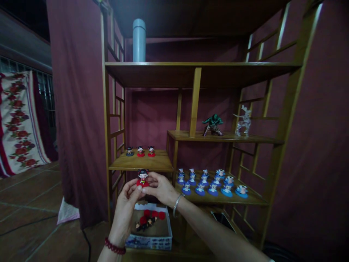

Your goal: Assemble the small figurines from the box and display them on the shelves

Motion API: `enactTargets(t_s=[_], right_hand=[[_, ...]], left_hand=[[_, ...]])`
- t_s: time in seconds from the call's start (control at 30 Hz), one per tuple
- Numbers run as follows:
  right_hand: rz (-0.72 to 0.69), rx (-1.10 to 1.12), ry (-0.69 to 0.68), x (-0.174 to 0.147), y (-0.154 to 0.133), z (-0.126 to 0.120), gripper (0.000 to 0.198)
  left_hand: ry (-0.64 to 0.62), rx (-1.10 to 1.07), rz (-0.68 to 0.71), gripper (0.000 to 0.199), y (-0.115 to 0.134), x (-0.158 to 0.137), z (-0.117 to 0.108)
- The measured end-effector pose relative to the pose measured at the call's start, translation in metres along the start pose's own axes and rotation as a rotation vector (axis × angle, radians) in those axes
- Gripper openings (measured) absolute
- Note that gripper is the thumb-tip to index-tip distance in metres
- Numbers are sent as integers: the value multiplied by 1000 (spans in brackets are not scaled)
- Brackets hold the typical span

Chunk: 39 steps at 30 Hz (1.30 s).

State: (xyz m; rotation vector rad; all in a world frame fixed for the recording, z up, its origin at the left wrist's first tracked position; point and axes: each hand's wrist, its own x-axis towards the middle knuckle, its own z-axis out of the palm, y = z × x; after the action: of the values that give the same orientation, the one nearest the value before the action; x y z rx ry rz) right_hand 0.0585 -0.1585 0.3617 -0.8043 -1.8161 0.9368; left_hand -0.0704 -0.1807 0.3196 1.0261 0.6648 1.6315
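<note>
Both hands hold one small figurine with black hair buns, a red outfit and a red round base, upright in front of the left shelf. My left hand pinches its base from the left, while the fingers of my right hand close on it from the right. Just behind, on the left wooden shelf, three similar figurines stand in a row: a dark-based one and two red-based ones. Below my hands, an open cardboard box contains several more red and black figurines lying down.
Several blue and purple figurines stand on the lower right shelf. Above them are a green crouching figure and a clear figure. A pale cylinder stands on the upper shelf. A dark curtain hangs at left.
</note>
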Motion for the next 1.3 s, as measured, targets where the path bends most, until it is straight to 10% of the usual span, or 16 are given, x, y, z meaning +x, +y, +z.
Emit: enactTargets(t_s=[1.3], right_hand=[[187, -552, 380, 82, 38, -55, 38]], left_hand=[[-176, 1370, 554, 41, 3, 96, 38]])
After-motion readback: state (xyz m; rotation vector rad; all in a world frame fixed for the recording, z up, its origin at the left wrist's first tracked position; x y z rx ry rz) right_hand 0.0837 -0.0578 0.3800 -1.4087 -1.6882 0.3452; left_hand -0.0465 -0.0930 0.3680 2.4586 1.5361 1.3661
